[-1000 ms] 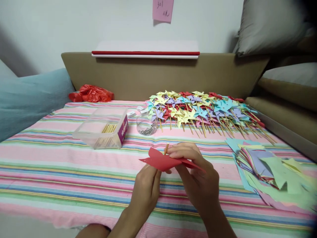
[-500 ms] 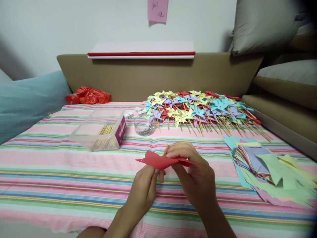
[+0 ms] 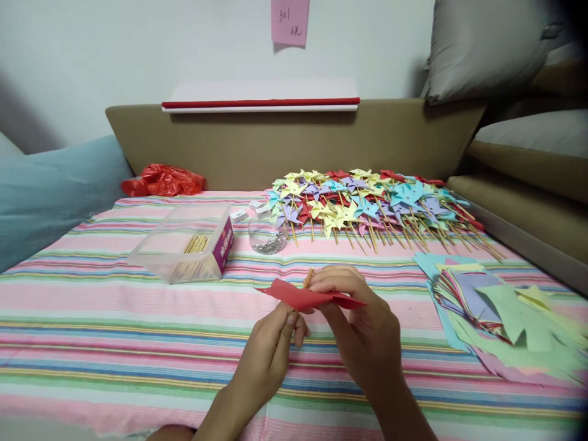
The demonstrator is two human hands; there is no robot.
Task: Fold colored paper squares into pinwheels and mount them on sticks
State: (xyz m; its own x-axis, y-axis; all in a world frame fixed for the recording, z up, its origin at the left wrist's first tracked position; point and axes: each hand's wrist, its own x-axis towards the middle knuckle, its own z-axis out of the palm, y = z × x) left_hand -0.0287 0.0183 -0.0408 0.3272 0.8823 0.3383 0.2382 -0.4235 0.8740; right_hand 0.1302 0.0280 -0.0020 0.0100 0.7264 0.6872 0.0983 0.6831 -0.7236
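Note:
Between my hands is a red paper pinwheel (image 3: 298,296), seen nearly edge-on. The end of a thin wooden stick (image 3: 309,277) sticks up behind the paper. My left hand (image 3: 266,346) is closed, with thumb and forefinger pinched at the pinwheel's near lower edge. My right hand (image 3: 367,327) has its fingers over the far side by the stick and its thumb under the paper. The inner fingertips and the join of stick and paper are hidden.
Ahead lie a clear box (image 3: 158,260) of sticks, a round clear dish (image 3: 267,239) of small metal pieces and small white boxes (image 3: 239,215). Finished pinwheels (image 3: 367,205) are heaped at the back right. Coloured paper sheets (image 3: 519,318) lie to the right on the striped cloth (image 3: 114,343).
The pinwheel's left tip has risen slightly and shifted right. My left fingers sit a little lower, with more of them showing below the paper. The right hand keeps its grip.

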